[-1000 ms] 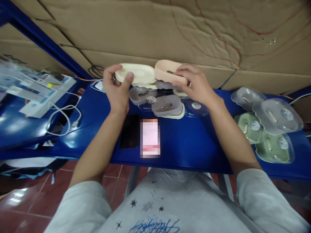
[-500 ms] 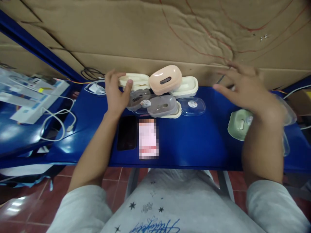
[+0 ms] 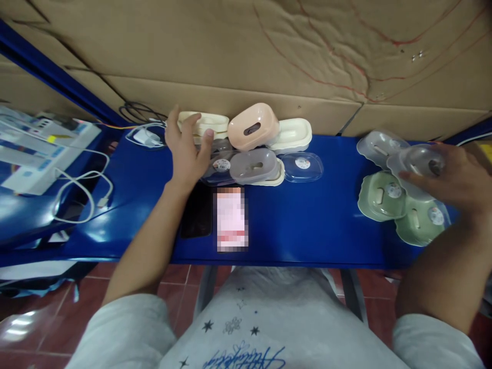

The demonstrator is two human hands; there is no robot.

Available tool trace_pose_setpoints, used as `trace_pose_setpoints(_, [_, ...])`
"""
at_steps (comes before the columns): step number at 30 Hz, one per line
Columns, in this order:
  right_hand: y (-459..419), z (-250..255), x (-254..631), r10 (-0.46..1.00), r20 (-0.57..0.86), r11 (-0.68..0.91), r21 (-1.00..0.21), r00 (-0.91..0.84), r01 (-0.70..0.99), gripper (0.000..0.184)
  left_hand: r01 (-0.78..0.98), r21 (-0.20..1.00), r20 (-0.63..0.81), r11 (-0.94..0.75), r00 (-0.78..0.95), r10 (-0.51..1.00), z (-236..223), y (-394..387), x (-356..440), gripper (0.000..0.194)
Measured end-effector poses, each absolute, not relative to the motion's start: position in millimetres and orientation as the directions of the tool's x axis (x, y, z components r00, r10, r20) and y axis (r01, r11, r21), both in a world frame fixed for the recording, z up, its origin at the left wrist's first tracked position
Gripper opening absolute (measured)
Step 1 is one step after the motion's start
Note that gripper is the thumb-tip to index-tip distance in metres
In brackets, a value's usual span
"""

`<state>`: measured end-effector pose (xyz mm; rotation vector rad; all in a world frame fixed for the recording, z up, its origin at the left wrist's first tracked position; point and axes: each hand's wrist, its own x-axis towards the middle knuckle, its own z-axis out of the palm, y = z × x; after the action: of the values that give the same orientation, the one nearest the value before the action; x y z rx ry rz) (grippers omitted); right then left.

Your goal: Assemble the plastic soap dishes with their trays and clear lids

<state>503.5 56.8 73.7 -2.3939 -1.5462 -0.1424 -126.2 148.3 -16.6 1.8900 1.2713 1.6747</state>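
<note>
While the left hand (image 3: 186, 154) is up at the far side, its fingers: spread apart, thumb and fingertips by the cream tray (image 3: 215, 122); contact cannot be told.
Right hand (image 3: 467, 177): at right side, blurred, over the near gray lidded box (image 3: 414, 160); thumb and fingers apart across its lid, cannot tell if they grip.
Near gray lidded box: on the right, partly covered by that hand.
Right group: far gray lidded box (image 3: 380, 146) farther left, two green boxes (image 3: 378, 197) nearer, clear lids with round stickers.
Peach shell (image 3: 253, 125): far middle, tilted, slot showing, between cream tray and cream base (image 3: 294, 133).
Gray shell (image 3: 251, 166): nearer than peach one, overlapping pale piece below; clear lid (image 3: 303, 167) just right.
Near middle: dark phone (image 3: 197, 212), left of pixelated screen (image 3: 231, 220).
Table (image 3: 326, 220): blue.
Far left: white power strip (image 3: 49, 159).
</note>
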Motion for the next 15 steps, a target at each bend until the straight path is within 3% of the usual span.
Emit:
trace_pose_setpoints(3, [52,83,472,0.875,0.368,-0.253,-0.209,0.315,0.945,0.136,0.460,0.680,0.670,-0.571,-0.073,0.739,-1,136,-118,0.058])
trace_pose_setpoints(5, [51,91,447,0.868,0.461,-0.076,-0.247,0.186,0.966,0.137,0.542,0.623,0.702,-0.564,-0.070,0.709,14,122,-107,0.054])
trace_pose_setpoints(8, [51,103,399,0.893,0.446,0.246,-0.373,-0.060,0.895,0.108,0.535,0.580,0.729,-0.614,-0.005,0.684,33,96,-83,0.060])
trace_pose_setpoints(10, [52,109,359,0.891,0.373,0.420,-0.453,-0.260,0.787,0.085,0.345,0.657,0.686,-0.670,0.093,0.721,40,80,-66,0.082])
trace_pose_setpoints(13, [60,112,293,0.762,0.353,0.645,-0.483,-0.542,0.592,0.076,0.021,0.807,0.536,-0.590,0.394,0.747,40,64,-45,0.117])
trace_pose_setpoints(15, [70,111,253,0.656,0.389,0.745,-0.476,-0.647,0.468,0.075,-0.067,0.867,0.457,-0.493,0.501,0.735,37,61,-36,0.126])
